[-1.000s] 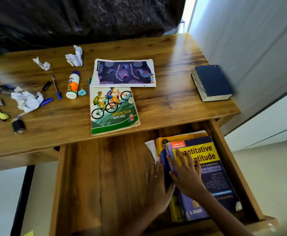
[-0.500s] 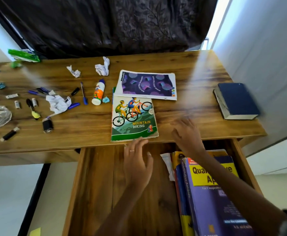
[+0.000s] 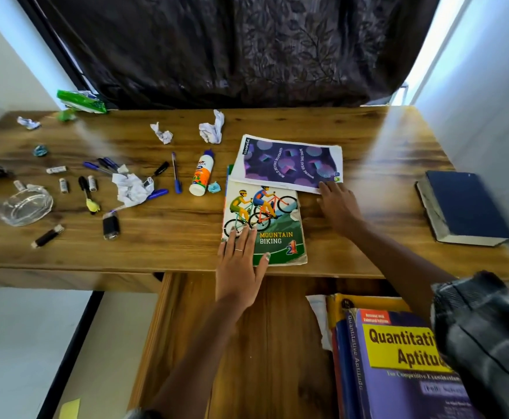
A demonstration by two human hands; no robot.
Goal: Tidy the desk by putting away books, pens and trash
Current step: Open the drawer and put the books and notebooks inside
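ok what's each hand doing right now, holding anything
Left hand: open, flat on the biking book, holding nothing.
Right hand: open, fingertips at the purple notebook's corner, no grip yet.

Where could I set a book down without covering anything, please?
Bare room: the desk between the Mountain Biking book and the blue book, and the drawer's left half. Crowded: left of the glue bottle.

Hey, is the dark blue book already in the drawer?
No, the dark blue book lies on the desk near its right end, while the open drawer below holds other books.
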